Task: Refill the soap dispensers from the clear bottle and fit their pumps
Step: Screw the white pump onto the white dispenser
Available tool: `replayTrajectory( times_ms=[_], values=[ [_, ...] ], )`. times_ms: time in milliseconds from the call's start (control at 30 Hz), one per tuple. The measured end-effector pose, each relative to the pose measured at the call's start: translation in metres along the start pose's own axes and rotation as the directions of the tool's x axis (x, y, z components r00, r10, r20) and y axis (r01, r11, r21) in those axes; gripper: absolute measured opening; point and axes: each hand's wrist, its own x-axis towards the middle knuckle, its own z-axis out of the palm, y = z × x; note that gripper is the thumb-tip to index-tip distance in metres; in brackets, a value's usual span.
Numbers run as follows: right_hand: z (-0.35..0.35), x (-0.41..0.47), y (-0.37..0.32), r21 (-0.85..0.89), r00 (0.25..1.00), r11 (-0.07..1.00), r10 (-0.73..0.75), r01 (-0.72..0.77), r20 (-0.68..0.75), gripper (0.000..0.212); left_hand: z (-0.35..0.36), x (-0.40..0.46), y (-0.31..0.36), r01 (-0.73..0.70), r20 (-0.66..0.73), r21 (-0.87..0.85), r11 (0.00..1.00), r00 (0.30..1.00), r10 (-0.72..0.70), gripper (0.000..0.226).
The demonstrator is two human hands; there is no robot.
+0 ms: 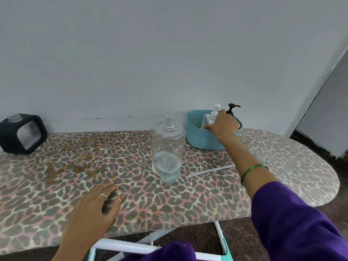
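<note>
Teal basket [205, 140] holds both pumped dispensers; your right hand [224, 127] grips the white dispenser [207, 121], left hand [94, 206] flat; refilling seems almost finished.

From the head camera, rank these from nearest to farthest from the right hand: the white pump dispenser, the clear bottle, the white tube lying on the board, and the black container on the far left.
Measured from the right hand, which is reaching into the teal basket:
1. White pump dispenser, in the basket, at the fingers.
2. Clear bottle, upright, to the hand's left.
3. White tube, lying flat near the forearm.
4. Black container, at the board's far left.
</note>
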Motion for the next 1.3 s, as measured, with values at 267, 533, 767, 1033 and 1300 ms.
replayTrajectory(
  times_ms=[267,533,767,1033,1300],
  values=[
    [0.008,0.008,-0.005,-0.029,1.0,0.999,0.015,-0.015,-0.009,0.055,0.002,0.001,-0.003,-0.016,-0.008,0.007,1.0,1.0,0.016,0.04],
    [0.007,0.012,-0.002,-0.05,1.0,0.999,0.015,-0.016,-0.012,0.057,0.004,0.001,-0.005,-0.023,-0.015,0.016,1.0,1.0,0.023,0.04],
    [0.002,0.006,-0.002,0.001,0.999,1.0,0.03,-0.03,0.014,0.051,0.005,0.001,-0.005,-0.047,-0.049,0.003,0.999,0.998,0.047,0.036],
    [0.004,-0.005,0.004,0.019,0.992,0.998,-0.051,0.053,-0.114,0.048,0.003,-0.002,-0.002,-0.062,-0.068,0.001,0.998,0.996,0.062,0.051],
    [-0.022,-0.013,-0.005,0.124,0.957,0.966,-0.195,0.226,-0.216,0.033,0.006,-0.004,-0.006,-0.031,-0.053,0.002,1.0,0.998,0.031,0.067]
  ],
)
